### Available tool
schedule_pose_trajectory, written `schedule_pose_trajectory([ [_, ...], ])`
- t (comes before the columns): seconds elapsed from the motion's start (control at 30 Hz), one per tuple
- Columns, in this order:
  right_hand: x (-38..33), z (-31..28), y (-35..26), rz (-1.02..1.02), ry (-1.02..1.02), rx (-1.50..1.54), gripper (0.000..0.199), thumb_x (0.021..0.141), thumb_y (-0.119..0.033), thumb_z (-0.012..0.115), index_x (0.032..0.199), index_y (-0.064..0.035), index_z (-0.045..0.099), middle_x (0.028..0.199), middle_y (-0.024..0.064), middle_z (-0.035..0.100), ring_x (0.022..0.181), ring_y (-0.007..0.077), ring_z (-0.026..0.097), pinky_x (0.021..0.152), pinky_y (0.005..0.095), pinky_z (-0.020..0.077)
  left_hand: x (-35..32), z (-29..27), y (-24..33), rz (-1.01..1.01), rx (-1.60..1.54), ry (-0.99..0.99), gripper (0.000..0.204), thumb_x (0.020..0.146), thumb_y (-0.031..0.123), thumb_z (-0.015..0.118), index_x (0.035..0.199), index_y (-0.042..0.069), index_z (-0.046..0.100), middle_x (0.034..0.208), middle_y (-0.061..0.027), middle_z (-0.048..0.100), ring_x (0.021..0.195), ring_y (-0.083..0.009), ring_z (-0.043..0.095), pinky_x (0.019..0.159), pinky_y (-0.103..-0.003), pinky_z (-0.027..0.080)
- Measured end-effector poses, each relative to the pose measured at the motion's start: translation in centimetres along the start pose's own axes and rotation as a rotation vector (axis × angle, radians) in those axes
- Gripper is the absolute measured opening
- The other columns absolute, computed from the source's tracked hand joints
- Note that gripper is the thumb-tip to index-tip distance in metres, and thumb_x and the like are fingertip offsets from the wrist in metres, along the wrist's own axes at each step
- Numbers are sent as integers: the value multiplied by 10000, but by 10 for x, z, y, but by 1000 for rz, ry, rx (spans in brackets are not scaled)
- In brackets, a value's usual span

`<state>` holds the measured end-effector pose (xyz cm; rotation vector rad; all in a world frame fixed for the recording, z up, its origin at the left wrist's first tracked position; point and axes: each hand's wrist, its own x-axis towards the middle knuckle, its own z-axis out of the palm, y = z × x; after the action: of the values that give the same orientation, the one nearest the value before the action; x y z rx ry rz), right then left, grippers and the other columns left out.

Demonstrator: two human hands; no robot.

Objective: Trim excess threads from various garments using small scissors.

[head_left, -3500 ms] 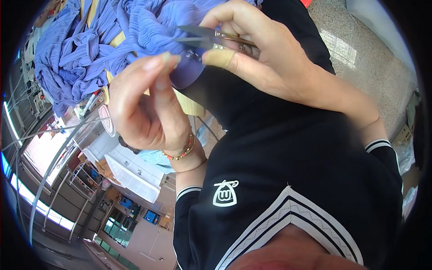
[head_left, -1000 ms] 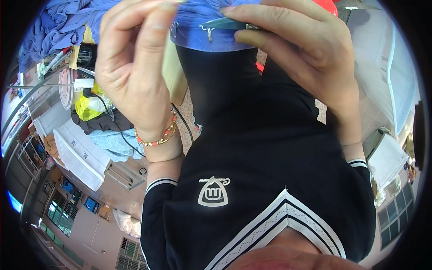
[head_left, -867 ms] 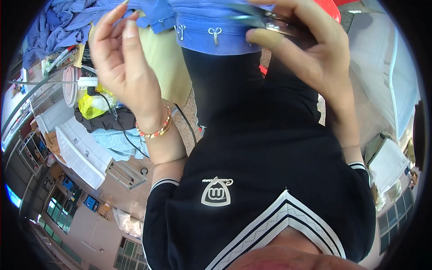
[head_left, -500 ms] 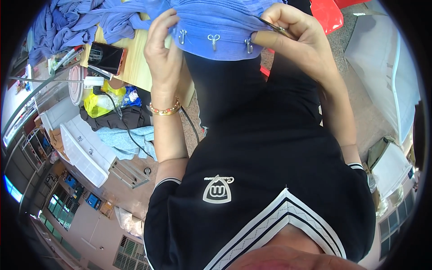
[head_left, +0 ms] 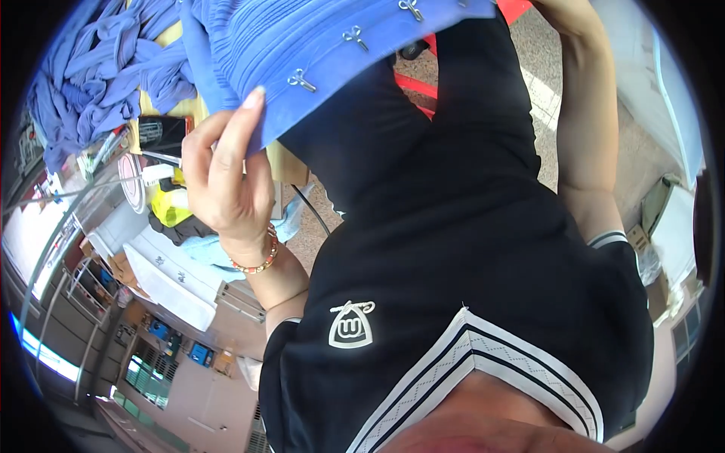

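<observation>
A blue pleated fabric (head_left: 317, 45) with a row of small metal hooks (head_left: 300, 79) along one band stretches across the top of the view. My left hand (head_left: 226, 174) grips its lower left edge, with the fingers over the cloth and a beaded bracelet on the wrist. My right forearm (head_left: 581, 128) rises along the right side to the top edge. The right hand itself is cut off there, beside the far end of the fabric. My dark shirt fills the lower middle.
A heap of more blue fabric (head_left: 98, 75) lies on a yellow table (head_left: 283, 162) at the upper left, with a black flat object (head_left: 158, 132) and a yellow item (head_left: 170, 204) beside it. A white box (head_left: 170, 279) and a cable (head_left: 313, 208) are on the floor; a red frame (head_left: 415, 84) stands beyond.
Both hands have moved apart and the fabric is spread wider. The left hand now holds the cloth's left edge lower down. The right hand has gone past the top edge.
</observation>
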<state>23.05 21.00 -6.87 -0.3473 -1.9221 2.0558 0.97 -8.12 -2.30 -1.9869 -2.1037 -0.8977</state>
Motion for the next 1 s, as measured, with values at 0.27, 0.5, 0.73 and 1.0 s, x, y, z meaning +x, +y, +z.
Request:
schedule_pose_trajectory([
  [0.27, 0, 17, 42, 33, 107, 138, 218, 897, -89, 712, 1087, -7, 645, 992, 15, 673, 897, 82, 621, 792, 239, 499, 27, 12, 25, -16, -28, 83, 350, 688, 47, 846, 1026, 55, 754, 954, -61, 629, 879, -197, 616, 751, -297, 489],
  [0.5, -24, 27, 31, 77, 170, 190, 209, 905, -78, 706, 1093, -11, 644, 967, 7, 669, 854, 74, 624, 770, 228, 505, 72, 24, 43, -8, 160, -146, 329, 741, 147, 859, 1047, 82, 760, 984, -67, 641, 934, -191, 604, 798, -299, 477],
  [0.73, -36, 59, 28, 55, 103, 294, 202, 879, -41, 741, 1057, -10, 651, 889, -34, 621, 758, 25, 538, 687, 178, 436, 68, 17, 44, -41, 218, -157, 204, 764, 93, 805, 962, 84, 758, 943, -53, 656, 864, -213, 594, 780, -319, 443],
  [1.0, -28, 81, 28, 34, -37, 212, 182, 879, -48, 724, 1019, -28, 609, 780, -54, 566, 664, 3, 457, 578, 174, 363, 68, 27, 37, -134, -31, -20, 49, 886, 31, 689, 910, -3, 661, 965, -120, 680, 933, -218, 634, 855, -304, 475],
])
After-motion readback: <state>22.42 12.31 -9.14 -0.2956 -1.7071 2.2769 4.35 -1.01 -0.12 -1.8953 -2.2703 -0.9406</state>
